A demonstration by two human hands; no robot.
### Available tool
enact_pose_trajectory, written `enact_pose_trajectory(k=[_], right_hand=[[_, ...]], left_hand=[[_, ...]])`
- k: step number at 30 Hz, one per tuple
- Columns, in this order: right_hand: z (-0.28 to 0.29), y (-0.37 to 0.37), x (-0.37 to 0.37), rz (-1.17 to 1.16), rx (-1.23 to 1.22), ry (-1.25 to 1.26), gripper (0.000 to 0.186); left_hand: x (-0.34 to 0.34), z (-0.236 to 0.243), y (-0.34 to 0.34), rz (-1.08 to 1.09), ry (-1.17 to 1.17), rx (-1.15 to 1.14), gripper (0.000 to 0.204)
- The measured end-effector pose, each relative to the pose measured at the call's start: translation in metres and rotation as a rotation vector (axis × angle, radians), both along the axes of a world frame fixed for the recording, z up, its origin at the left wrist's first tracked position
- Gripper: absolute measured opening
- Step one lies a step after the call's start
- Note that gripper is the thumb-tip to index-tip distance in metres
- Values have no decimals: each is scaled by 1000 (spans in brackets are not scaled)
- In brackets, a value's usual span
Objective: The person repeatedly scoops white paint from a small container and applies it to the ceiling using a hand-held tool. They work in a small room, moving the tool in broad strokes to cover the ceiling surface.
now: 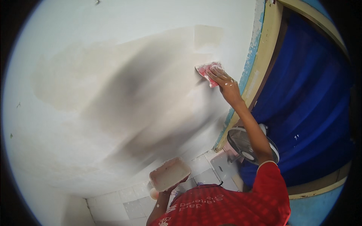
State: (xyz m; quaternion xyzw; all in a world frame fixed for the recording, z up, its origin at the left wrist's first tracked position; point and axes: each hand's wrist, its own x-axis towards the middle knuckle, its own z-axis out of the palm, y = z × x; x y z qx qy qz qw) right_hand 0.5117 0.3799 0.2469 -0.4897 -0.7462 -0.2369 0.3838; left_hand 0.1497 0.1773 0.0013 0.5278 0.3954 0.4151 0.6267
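Observation:
My right hand (227, 83), flecked with white, presses a flat pink-red spreader (203, 70) smeared with white paste against the wall (147, 79). Its fingers lie together over the spreader's face. Low in the view, my left hand (174, 187) holds up a shallow rectangular tub (152, 176) from beneath. Whitish paste coats the inside of the tub, and most of the fingers under it are hidden. A damp-looking beige band (71, 71) runs across the white wall to the left of the spreader.
A cream door frame (260, 67) edged with flaking blue paint stands to the right. Inside it hangs a dark blue curtain (305, 86). A fan (241, 143) stands beneath my right forearm, near a grey-white panel (222, 165). Pale floor tiles (135, 207) lie below.

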Motion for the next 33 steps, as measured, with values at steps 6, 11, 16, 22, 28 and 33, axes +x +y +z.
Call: enact_pose_trajectory(k=[6, 11, 16, 22, 28, 33], right_hand=[[59, -14, 21, -58, 120, 249, 52], [121, 17, 10, -52, 441, 173, 58], [88, 53, -9, -77, 485, 31, 57], [-39, -1, -21, 73, 76, 89, 63], [-37, -21, -5, 138, -209, 651, 34], [54, 17, 28, -73, 246, 599, 31]], left_hand=[[16, -10, -5, -69, -480, -181, 57], [21, 2, 1, -329, -750, -203, 53], [33, -14, -15, -53, -587, -266, 59], [41, -25, -28, 10, -901, -506, 67], [31, -46, -28, -110, -1417, -872, 59], [29, -34, -24, -126, -1059, -579, 60]])
